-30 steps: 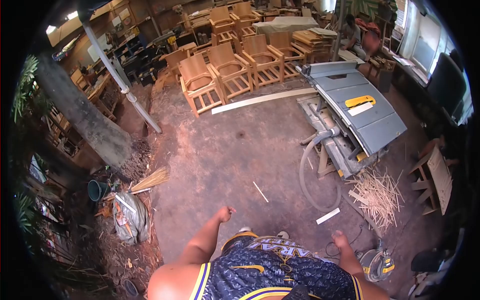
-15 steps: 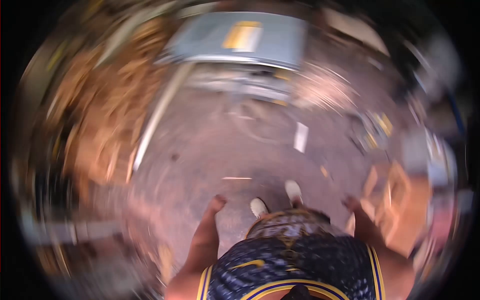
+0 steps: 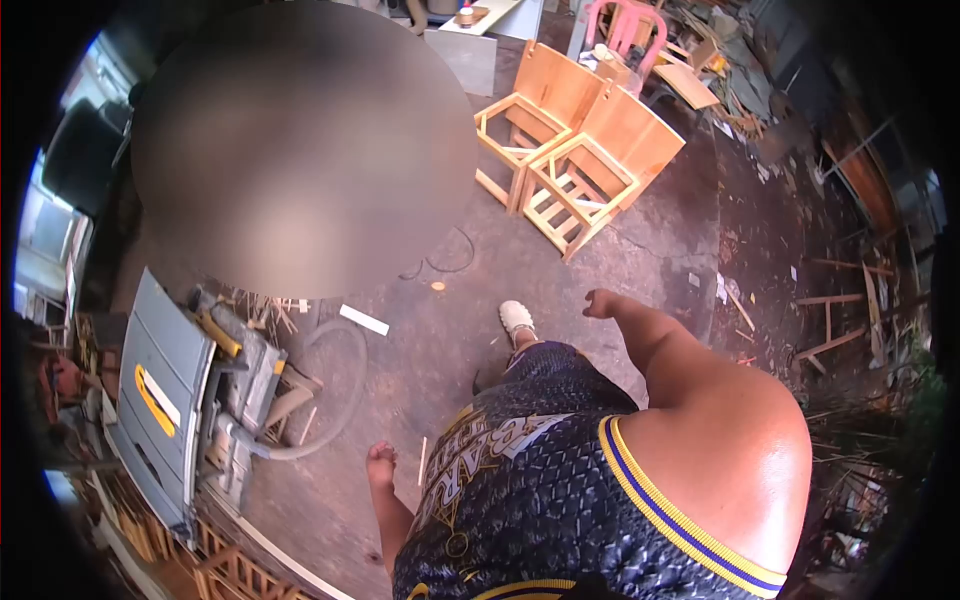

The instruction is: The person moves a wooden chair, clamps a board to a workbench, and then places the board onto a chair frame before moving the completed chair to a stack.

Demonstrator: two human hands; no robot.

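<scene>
Head view, looking straight down over the shoulder: both hands are empty and swinging free at the person's sides. The left hand (image 3: pixel 381 464) hangs low at seven o'clock, fingers curled loosely under, gripping nothing; whether it is fully closed I cannot tell at this size. Just beside it, toward three o'clock, a thin wood sliver (image 3: pixel 422 460) lies on the dirt floor, its long axis running near enough twelve to six, top end tipped slightly toward one o'clock. The hand is near it but not touching.

The right hand (image 3: pixel 600 302) is out ahead of the body, just right of center, arm bent at the elbow and stretched toward eleven o'clock, fingers curled in a loose fist, holding nothing. One shoe (image 3: pixel 517 321) is planted just left of it.

At nine o'clock sits the grey table saw (image 3: pixel 160 390), its long axis running roughly one to seven, with a grey hose (image 3: pixel 340 400) looping off its near side. A short white offcut (image 3: pixel 363 320) lies beyond the hose, pointing ten to four. Up at one o'clock, two bare wooden chair frames (image 3: pixel 570 150) stand touching side by side.
</scene>
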